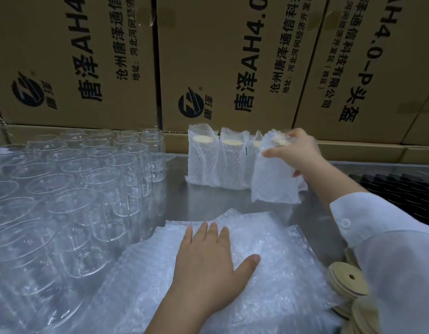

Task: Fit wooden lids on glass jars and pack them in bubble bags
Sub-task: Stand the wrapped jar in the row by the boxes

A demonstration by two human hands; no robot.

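Along the back edge: wall of printed cardboard boxes [220, 56]. Below it, steel table [201, 198]. Left half filled by a dense block of open glass jars [76, 189], all upright, mouths up, no lids on.

Near centre: flat stack of bubble bags [281, 261], lying level.

Far centre, against the boxes: row of packed jars [201, 160], upright, pale lids showing through the film. Just right of that row, touching or nearly so (cannot tell which): one more bagged jar [273, 184], upright, long axis vertical, lid end up, base at or just above the table.

Gripped from above at the lid end by right hand [295, 153], fingers and thumb curled round the top of the bag. Left hand [206, 266] palm-down on the bag stack, fingers straight and slightly spread, thumb out to the right, holding nothing.

Lower right edge: pile of wooden lids [348, 283], round, centre hole, beside the right sleeve.

Judgement: packed jar being set into the row; fresh bag probably next. Top bag directly under the left fingers, so left hand nearer. Unlidded jars on that same side, lids on the right.
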